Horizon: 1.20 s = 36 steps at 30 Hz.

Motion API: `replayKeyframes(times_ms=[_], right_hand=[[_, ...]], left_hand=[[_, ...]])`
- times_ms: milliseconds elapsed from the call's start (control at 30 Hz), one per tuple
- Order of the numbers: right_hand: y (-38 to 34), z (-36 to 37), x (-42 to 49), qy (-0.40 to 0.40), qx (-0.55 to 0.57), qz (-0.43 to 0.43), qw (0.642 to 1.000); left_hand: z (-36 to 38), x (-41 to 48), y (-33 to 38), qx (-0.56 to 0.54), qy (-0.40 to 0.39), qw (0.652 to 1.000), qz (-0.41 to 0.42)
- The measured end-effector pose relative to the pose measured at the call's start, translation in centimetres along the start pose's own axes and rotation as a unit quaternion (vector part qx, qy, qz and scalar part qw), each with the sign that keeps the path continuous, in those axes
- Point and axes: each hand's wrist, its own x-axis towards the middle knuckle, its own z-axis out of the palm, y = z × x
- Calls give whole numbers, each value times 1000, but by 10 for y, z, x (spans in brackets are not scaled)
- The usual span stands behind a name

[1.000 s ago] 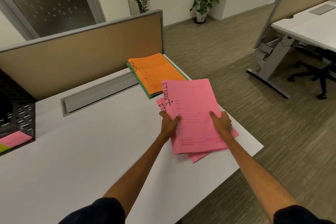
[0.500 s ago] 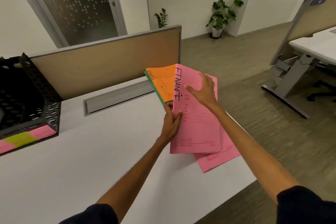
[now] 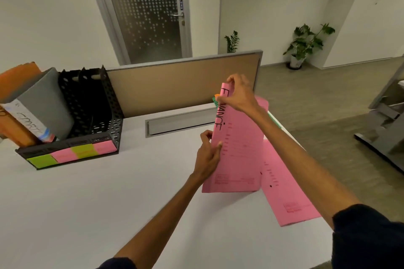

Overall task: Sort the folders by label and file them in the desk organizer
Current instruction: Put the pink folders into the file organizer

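A pink folder [image 3: 239, 155] marked FINANCE stands tilted on its lower edge on the white desk [image 3: 109, 203]. My right hand [image 3: 238, 94] pinches its top corner. My left hand [image 3: 208, 153] grips its left edge lower down. A second pink folder [image 3: 286, 194] lies flat under and to the right of it. Only slivers of the orange and green folders [image 3: 216, 99] show behind my right hand. The black perforated desk organizer [image 3: 91, 111] stands at the left, with green and pink sticky labels [image 3: 72, 154] along its front. A grey binder [image 3: 43, 107] and an orange folder [image 3: 15, 120] lean in its left slots.
A tan partition [image 3: 179, 85] runs along the desk's far edge, with a grey cable tray lid [image 3: 181, 123] in front of it. The desk's right edge drops to a carpeted floor. Another desk's metal leg [image 3: 384, 129] stands at the right. Potted plants [image 3: 306, 46] sit by the far wall.
The top pink folder was raised from lying flat to standing nearly upright. My right hand slid from its lower edge to its top corner. The view swung left, and the organizer came into full sight.
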Motion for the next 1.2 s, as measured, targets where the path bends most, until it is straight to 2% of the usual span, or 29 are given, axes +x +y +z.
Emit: replayKeyframes(times_ms=[200,400,600,700,767,833,967,1200], right_hand=[[-64,15,17,-112,-17,20,993],[-138,48,13,-164,29,-64,984],[-213,62,15,-156,35,-164,973],[-249,62,19,-125,61,-197,970],[-270,63,22,-107,76,-215,968],[-288,67,24,-96,91,-231,964],[-312,79,26,-98,101,-265,954],[-363,90,21,-77,104,-331,935]], left_hand=[[-56,-12,-16,29,26,999,-14],[-111,-18,-15,50,87,994,-54],[-173,-28,-33,65,106,986,-109],[-198,-33,-45,-20,74,974,-214],[-213,-37,-48,-108,44,950,-291],[-230,-39,-51,-178,36,928,-326],[-264,-39,-52,-241,70,922,-295],[-311,-46,-57,-270,144,909,-284]])
